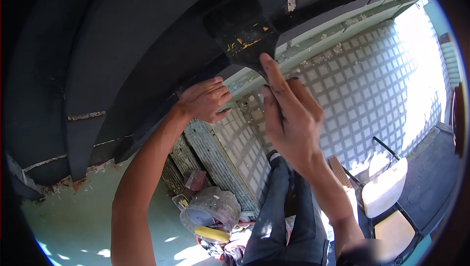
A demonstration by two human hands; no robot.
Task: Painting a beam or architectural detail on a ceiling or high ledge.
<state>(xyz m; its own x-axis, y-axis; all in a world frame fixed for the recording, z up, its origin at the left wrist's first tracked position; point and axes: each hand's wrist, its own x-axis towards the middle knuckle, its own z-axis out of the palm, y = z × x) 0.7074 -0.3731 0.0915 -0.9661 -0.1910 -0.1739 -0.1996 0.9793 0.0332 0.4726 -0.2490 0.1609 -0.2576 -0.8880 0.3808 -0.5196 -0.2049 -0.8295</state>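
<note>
Overhead, my right hand grips a wide flat paintbrush, its index finger stretched along it. The brush is coated in black, with yellow showing in small patches, and its far end meets the dark grey painted surface. Left of it, my left hand holds on at the lower edge of this surface, with its fingers curled. Part of its grip is hidden by the hand itself. A shinier black area lies beyond the brush.
Below are a weathered grey plank, a clear plastic tub with a yellow item beside it, and my legs. A padded chair stands at the lower right. Patterned tiles cover the ground; pale green ledges run along the dark surface.
</note>
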